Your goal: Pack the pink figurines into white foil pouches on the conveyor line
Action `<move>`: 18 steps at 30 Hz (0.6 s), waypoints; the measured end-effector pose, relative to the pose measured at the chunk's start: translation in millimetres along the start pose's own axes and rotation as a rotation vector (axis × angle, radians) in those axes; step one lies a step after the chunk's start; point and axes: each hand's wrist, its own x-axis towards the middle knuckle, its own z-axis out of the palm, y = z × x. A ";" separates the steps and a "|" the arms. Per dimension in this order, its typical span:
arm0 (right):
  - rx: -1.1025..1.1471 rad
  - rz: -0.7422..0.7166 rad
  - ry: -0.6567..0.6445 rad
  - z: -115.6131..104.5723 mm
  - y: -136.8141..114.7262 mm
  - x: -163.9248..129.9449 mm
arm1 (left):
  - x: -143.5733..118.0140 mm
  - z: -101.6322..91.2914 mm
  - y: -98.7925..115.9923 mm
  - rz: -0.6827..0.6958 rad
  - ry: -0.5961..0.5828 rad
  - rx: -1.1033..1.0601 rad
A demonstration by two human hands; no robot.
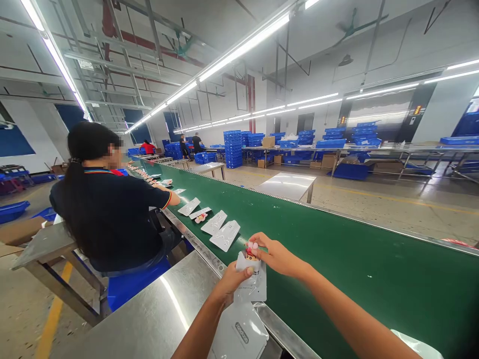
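**A:** What do I have in hand?

**B:** My left hand [232, 277] pinches a clear plastic pouch [253, 284] at its open top, above the edge of the steel surface [157, 319] beside the green conveyor belt [337, 259]. My right hand [277, 255] has its fingertips closed on a small pink toy figure [251, 251], which sits at the pouch mouth.

**A:** How do I seat it well?

**B:** I judge it best to keep the mouth spread wide, hold the figure straight and press it down the middle, so it doesn't snag. More filled pouches [220, 229] lie on the belt near a seated co-worker [108, 209].
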 end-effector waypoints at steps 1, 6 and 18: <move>-0.061 -0.034 0.013 0.1 -3.2 -1.5 | -0.5 2.5 0.5 0.008 -0.002 0.016; -0.176 -0.144 0.032 6.1 -6.2 -9.1 | -3.0 15.8 8.4 0.132 -0.011 0.070; -0.113 -0.062 0.030 5.2 -10.1 -34.0 | -37.4 49.3 51.2 0.396 0.050 0.686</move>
